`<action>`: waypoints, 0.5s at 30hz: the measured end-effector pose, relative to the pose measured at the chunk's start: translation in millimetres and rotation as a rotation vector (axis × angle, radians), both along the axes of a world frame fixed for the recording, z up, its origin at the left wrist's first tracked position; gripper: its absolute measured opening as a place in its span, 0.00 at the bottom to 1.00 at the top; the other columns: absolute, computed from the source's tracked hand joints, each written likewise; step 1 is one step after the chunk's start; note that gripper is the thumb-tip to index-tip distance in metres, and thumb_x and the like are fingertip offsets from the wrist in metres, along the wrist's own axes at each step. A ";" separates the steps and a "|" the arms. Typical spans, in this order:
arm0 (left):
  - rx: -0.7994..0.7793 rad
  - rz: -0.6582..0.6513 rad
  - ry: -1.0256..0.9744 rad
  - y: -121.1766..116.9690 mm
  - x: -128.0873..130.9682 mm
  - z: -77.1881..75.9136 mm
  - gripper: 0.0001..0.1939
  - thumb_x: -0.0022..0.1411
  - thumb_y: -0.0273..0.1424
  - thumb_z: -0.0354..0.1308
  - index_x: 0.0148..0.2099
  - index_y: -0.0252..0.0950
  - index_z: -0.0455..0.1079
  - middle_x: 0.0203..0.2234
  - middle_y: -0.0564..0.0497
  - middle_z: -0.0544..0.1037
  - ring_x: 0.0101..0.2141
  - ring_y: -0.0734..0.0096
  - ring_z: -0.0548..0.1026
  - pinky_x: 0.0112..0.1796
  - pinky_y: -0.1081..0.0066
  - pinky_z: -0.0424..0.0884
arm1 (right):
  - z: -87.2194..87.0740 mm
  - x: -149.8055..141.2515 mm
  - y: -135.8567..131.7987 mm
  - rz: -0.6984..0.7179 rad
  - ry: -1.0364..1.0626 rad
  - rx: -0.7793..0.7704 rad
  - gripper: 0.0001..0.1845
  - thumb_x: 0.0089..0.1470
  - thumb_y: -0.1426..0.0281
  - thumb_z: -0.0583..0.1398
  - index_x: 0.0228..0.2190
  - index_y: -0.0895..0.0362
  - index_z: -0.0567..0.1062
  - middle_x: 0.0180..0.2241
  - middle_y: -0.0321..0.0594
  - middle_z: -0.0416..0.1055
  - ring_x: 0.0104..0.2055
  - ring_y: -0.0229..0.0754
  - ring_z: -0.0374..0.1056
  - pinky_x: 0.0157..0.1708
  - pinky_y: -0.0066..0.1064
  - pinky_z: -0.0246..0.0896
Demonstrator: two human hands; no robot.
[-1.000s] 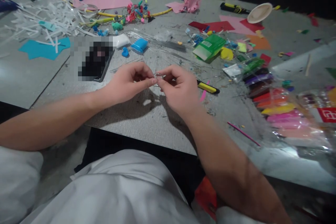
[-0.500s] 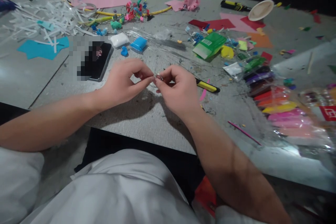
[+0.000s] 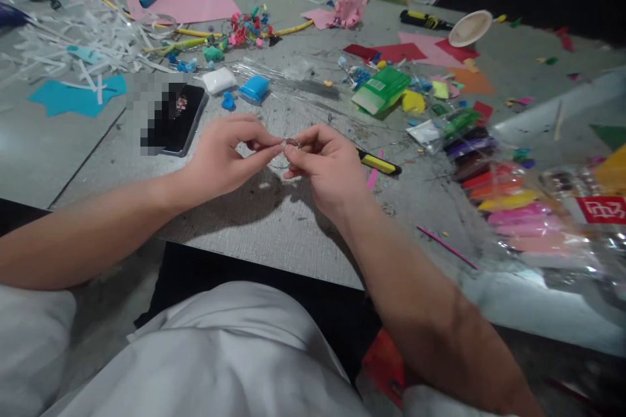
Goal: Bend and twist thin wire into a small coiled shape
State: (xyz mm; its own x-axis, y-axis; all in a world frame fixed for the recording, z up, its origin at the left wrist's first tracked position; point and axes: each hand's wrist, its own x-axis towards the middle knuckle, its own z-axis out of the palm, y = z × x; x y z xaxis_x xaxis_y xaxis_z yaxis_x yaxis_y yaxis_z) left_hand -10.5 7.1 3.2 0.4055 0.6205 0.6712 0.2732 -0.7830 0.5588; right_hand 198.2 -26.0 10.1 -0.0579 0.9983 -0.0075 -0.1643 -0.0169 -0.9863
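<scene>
Above the table, my left hand (image 3: 229,151) and my right hand (image 3: 331,166) meet fingertip to fingertip. Between them shows a small metal ring (image 3: 292,142), which looks like a key ring. My right thumb and forefinger pinch the ring, while the left thumb and forefinger are closed at its left edge. A thin strand hangs under the fingers, too fine to make out. Just behind my right hand lies a yellow-and-black cutter knife (image 3: 380,162), partly covered by the hand. A phone (image 3: 188,118) lies left of my left hand.
Packs of white clay (image 3: 219,81) and blue clay (image 3: 255,88) lie beyond my hands. Shredded paper (image 3: 73,39) covers the back left. Colourful clay bars (image 3: 525,218) in plastic and a purple stick (image 3: 447,247) are on the right. A green packet (image 3: 381,90) sits behind.
The view has shifted slightly, so the things on the table appear a little further left. My fingers remain pinched at the ring, which now shows at a different angle.
</scene>
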 end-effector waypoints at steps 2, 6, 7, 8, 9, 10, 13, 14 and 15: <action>0.019 0.006 0.015 0.3 -0.4 -1.8 0.11 0.77 0.34 0.72 0.37 0.44 0.81 0.30 0.50 0.83 0.31 0.63 0.81 0.33 0.61 0.73 | -2.1 0.6 0.3 -0.007 -0.003 0.002 0.29 0.43 0.51 0.87 0.31 0.49 0.78 0.23 0.26 0.67 0.27 0.38 0.66 0.32 0.36 0.85; 0.079 0.008 0.033 0.4 -1.0 -4.0 0.11 0.76 0.33 0.71 0.36 0.42 0.81 0.30 0.50 0.83 0.31 0.66 0.80 0.34 0.63 0.73 | -8.6 1.7 2.9 -0.014 -0.033 0.004 0.29 0.47 0.49 0.85 0.34 0.48 0.77 0.26 0.27 0.68 0.30 0.40 0.71 0.34 0.36 0.85; 0.077 0.015 0.042 0.1 -1.2 -4.0 0.10 0.75 0.33 0.71 0.37 0.42 0.82 0.30 0.50 0.83 0.31 0.67 0.80 0.35 0.64 0.73 | -10.2 1.8 3.7 -0.017 -0.034 0.012 0.29 0.47 0.50 0.85 0.34 0.48 0.77 0.26 0.27 0.68 0.31 0.41 0.72 0.33 0.36 0.85; 0.063 0.025 0.056 -0.3 -1.5 -3.6 0.09 0.75 0.33 0.70 0.38 0.42 0.83 0.31 0.50 0.83 0.32 0.67 0.80 0.36 0.64 0.74 | -11.5 1.7 4.4 -0.023 -0.031 0.022 0.29 0.47 0.50 0.85 0.35 0.48 0.76 0.26 0.27 0.68 0.30 0.41 0.72 0.33 0.36 0.85; 0.038 0.035 0.072 -0.7 -1.8 -3.1 0.07 0.75 0.34 0.70 0.39 0.41 0.84 0.31 0.49 0.83 0.32 0.66 0.80 0.36 0.64 0.74 | -12.4 1.6 4.9 -0.029 -0.028 0.032 0.29 0.46 0.51 0.85 0.35 0.48 0.76 0.26 0.27 0.68 0.30 0.41 0.72 0.33 0.36 0.84; 0.010 0.045 0.084 -1.0 -2.2 -2.5 0.07 0.74 0.35 0.70 0.41 0.41 0.86 0.32 0.49 0.84 0.33 0.66 0.80 0.37 0.65 0.75 | -12.9 1.4 5.3 -0.036 -0.025 0.040 0.29 0.47 0.51 0.84 0.35 0.48 0.76 0.27 0.27 0.68 0.30 0.41 0.72 0.32 0.37 0.84; -0.038 0.043 0.074 -0.8 -3.3 -1.1 0.07 0.74 0.39 0.72 0.43 0.42 0.87 0.32 0.48 0.84 0.33 0.64 0.80 0.37 0.64 0.76 | -13.3 1.3 5.5 -0.054 -0.032 0.049 0.30 0.47 0.49 0.84 0.35 0.48 0.76 0.28 0.27 0.70 0.30 0.40 0.72 0.33 0.37 0.84; -0.033 0.031 0.056 -0.3 -3.7 -0.7 0.07 0.74 0.39 0.72 0.42 0.43 0.87 0.31 0.48 0.84 0.33 0.63 0.80 0.37 0.63 0.76 | -13.5 1.6 5.6 -0.059 -0.039 0.052 0.30 0.48 0.48 0.84 0.35 0.48 0.76 0.28 0.27 0.70 0.30 0.40 0.72 0.33 0.37 0.84; -0.026 0.022 0.043 0.4 -4.0 -0.4 0.08 0.74 0.39 0.72 0.42 0.43 0.87 0.32 0.48 0.84 0.33 0.63 0.80 0.37 0.62 0.76 | -14.0 2.0 5.8 -0.062 -0.049 0.055 0.30 0.49 0.47 0.83 0.36 0.48 0.75 0.28 0.28 0.71 0.31 0.41 0.73 0.33 0.36 0.84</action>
